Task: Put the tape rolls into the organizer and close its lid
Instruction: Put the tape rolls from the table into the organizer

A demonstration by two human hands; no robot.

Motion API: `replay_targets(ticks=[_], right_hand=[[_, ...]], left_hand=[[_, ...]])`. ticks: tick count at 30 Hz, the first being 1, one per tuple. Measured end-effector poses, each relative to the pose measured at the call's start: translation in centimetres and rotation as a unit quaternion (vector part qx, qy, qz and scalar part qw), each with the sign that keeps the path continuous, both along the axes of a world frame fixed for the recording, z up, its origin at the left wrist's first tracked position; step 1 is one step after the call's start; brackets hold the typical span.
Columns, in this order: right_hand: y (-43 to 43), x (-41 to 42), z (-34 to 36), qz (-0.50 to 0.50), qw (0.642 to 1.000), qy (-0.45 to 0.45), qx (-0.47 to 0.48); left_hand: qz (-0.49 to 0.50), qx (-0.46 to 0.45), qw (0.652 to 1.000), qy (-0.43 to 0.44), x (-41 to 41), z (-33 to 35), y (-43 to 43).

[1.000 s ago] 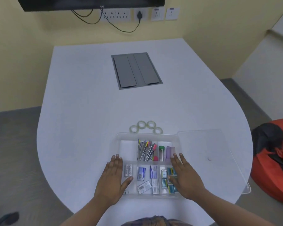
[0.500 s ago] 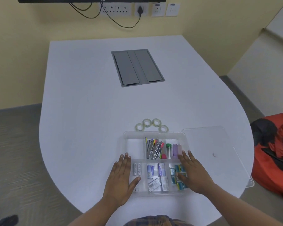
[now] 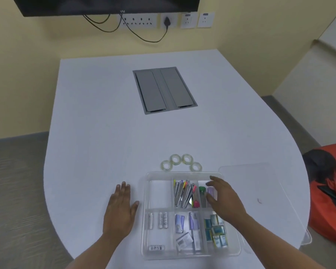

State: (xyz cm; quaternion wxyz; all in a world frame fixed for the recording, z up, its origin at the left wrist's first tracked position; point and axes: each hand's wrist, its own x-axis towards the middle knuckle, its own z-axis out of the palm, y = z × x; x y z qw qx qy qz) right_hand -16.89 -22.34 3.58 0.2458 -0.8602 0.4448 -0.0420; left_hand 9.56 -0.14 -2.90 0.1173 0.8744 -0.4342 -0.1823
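Several clear tape rolls (image 3: 181, 162) lie in an arc on the white table just beyond the far edge of the clear organizer (image 3: 147, 193). The organizer is open, with pens, batteries and small packets in its compartments; its far left compartment is bare. Its clear lid (image 3: 260, 183) lies flat to the right of it. My right hand (image 3: 223, 199) hovers over the organizer's far right compartments, fingers spread, holding nothing. My left hand (image 3: 120, 212) rests flat on the table left of the organizer, fingers apart.
A grey hatch panel (image 3: 164, 89) is set into the white table (image 3: 105, 142) further back. An orange and black bag (image 3: 330, 191) lies on the floor at the right. Sockets and cables hang on the far wall under a screen.
My left hand has slid off the organizer onto the table to its left. My right hand has lifted and reached forward over the far right compartments. The camera moved closer.
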Motion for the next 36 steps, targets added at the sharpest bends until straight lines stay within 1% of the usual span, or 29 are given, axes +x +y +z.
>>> replay_targets(ticks=[2,6,9,11,14,17,19,26,29,36], right_hand=[[-1.6,1.1,0.5,0.004,1.000,-0.016,0.008],[-4.9,3.2,0.7,-0.001,1.000,-0.013,0.028],[-7.0,4.9,0.4,-0.017,0.999,-0.001,0.048],[-8.2,6.0,-0.1,-0.036,0.997,0.023,0.065],[-9.7,7.5,-0.9,-0.058,0.992,0.063,0.088],[-10.4,8.8,-1.7,-0.051,0.984,0.137,0.099],[-10.6,9.4,-2.2,-0.056,0.979,0.166,0.101],[-10.9,10.8,-2.9,-0.098,0.969,0.194,0.120],[-11.0,11.2,-2.8,-0.102,0.964,0.210,0.125],[-10.8,11.9,-2.8,-0.099,0.960,0.243,0.102]], left_hand=[[0.014,0.047,0.999,0.000,0.5,-0.6,-0.3],[0.019,0.122,0.990,0.066,0.6,-1.8,-1.1],[0.002,0.157,0.985,0.075,0.6,-2.3,-1.5],[-0.002,0.169,0.983,0.075,0.5,-2.7,-1.4],[-0.005,0.178,0.981,0.071,0.6,-3.1,-1.4],[-0.011,0.186,0.980,0.074,0.6,-3.1,-1.5],[-0.011,0.192,0.979,0.068,0.6,-3.1,-1.4],[-0.010,0.194,0.978,0.079,0.5,-2.9,-1.5],[-0.009,0.190,0.978,0.084,0.5,-2.9,-1.5],[-0.011,0.193,0.977,0.087,0.5,-2.8,-1.4]])
